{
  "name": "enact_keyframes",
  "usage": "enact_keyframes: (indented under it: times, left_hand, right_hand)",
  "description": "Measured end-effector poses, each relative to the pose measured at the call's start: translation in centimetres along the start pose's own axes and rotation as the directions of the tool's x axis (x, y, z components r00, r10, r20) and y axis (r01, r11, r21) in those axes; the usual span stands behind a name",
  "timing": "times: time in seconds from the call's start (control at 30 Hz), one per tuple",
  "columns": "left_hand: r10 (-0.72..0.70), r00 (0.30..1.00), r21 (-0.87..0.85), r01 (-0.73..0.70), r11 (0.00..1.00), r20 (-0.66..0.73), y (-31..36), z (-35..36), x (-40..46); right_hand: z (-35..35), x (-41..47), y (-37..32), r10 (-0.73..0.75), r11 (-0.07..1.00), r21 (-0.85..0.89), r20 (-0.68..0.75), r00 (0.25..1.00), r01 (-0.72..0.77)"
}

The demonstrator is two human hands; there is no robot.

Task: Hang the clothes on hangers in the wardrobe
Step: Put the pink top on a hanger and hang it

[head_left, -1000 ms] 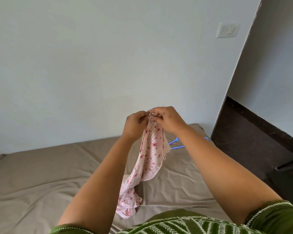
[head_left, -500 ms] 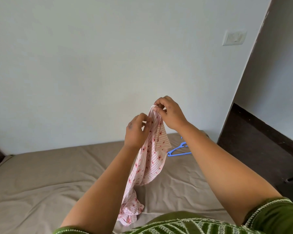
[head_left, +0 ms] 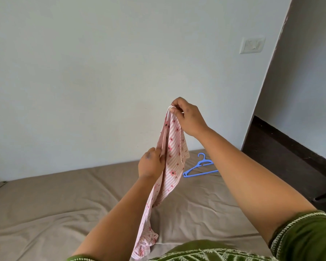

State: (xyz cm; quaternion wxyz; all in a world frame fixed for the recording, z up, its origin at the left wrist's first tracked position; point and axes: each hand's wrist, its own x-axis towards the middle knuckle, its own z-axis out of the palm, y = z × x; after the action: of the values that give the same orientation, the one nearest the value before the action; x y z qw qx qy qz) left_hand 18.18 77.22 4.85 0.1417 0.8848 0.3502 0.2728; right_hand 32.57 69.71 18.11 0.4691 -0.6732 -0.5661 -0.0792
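Both bare arms reach forward from green sleeves. The right hand is raised highest, wrist bent, its thumb and fingertips pinching the top edge of the pink garment. The left hand sits lower and to the left of the right hand, its fingers curled round the cloth's side.

One view only, worn on your head, looking forward and slightly down over your outstretched arms, close to the bed, facing the wall, doorway at right.
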Motion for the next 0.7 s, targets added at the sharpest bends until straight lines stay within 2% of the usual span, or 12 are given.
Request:
enact_keyframes:
  times: [0.1,0.23,0.4,0.57,0.7]
  left_hand:
    - [-0.178,0.964,0.071,0.166,0.983,0.2,-2.0,1.4,-0.8]
    - [-0.275,0.918,0.054,0.271,0.961,0.285,-5.6,1.8,-2.0]
    - [-0.338,0.91,-0.149,0.378,0.913,0.24,-8.3,0.0,-2.8]
    - [-0.398,0.901,-0.193,0.428,0.883,0.172,-10.2,-2.3,-1.6]
    - [-0.357,0.926,-0.261,0.378,0.888,0.127,-10.4,-3.9,-0.9]
  right_hand:
    - [-0.7,0.6,-0.4,0.001,1.0,-0.025,-0.07,0.998,-0.003]
    - [-1.8,1.2,0.3,0.036,0.998,-0.051,-0.206,0.978,-0.047]
    - [-3.1,1.3,2.7,0.185,0.979,-0.026,-0.327,0.927,-0.204]
    - [-3.9,0.8,4.3,0.302,0.947,0.061,-0.498,0.813,-0.315]
    - [-3.3,0.5,4.9,0.385,0.915,0.044,-0.393,0.835,-0.401]
